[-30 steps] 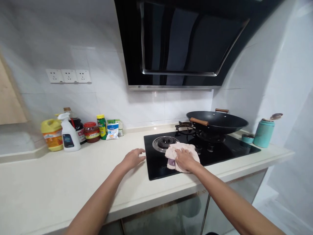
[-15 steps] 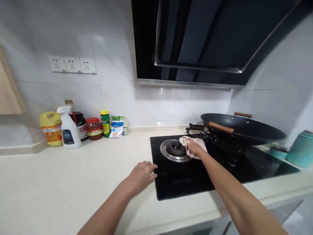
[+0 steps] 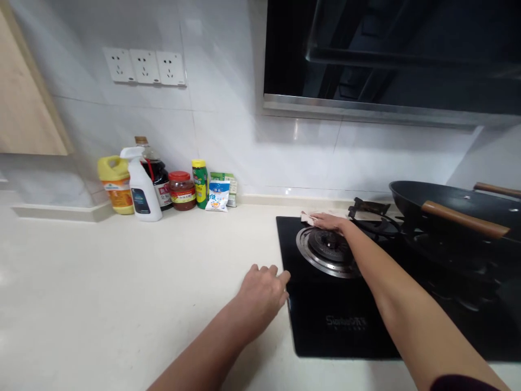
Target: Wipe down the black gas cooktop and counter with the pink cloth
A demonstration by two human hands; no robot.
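Observation:
At the back left of the black gas stove (image 3: 321,320), my right hand (image 3: 330,221) presses on a pale pink cloth (image 3: 308,218). Most of the cloth is hidden beneath the palm and fingers. Just in front of that hand is a round burner (image 3: 328,245) with a shiny metal ring and no pan support over it. My left hand (image 3: 262,290) rests at the stove's left edge with loosely bent fingers and holds nothing.
A large black wok (image 3: 431,198) with wooden handles sits over the right burner. A pan support (image 3: 372,212) lies behind the bare burner. Along the wall stand a white spray bottle (image 3: 143,187), a yellow jug (image 3: 116,184), a red-lidded jar (image 3: 182,190) and packets. The range hood (image 3: 366,60) hangs above.
My right hand has moved the cloth from the burner's right side to behind it, near the stove's back left corner. My left hand stays at the stove's edge. The view has shifted.

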